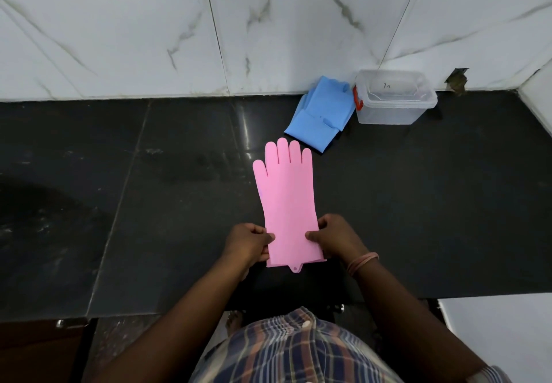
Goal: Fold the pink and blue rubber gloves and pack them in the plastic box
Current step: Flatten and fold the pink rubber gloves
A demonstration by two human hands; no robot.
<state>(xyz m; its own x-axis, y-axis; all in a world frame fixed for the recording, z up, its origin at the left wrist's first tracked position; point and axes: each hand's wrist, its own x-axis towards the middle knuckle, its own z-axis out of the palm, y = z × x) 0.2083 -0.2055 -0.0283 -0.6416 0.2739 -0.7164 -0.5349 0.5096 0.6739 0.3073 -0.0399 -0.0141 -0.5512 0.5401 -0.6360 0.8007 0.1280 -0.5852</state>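
The pink gloves (286,194) lie flat and stacked on the black counter (179,203), fingers pointing toward the wall. My left hand (249,240) pinches the cuff's left edge, and my right hand (334,237) pinches its right edge, thumbs on top. The blue gloves (321,113) lie in a loose pile farther back, right beside the clear plastic box (394,98). That box stands open against the wall and has an orange latch on its left side.
A white marble wall (268,38) runs along the back of the counter and turns forward at the far right. The counter's front edge lies just below my forearms. A dark stain marks the counter at the left.
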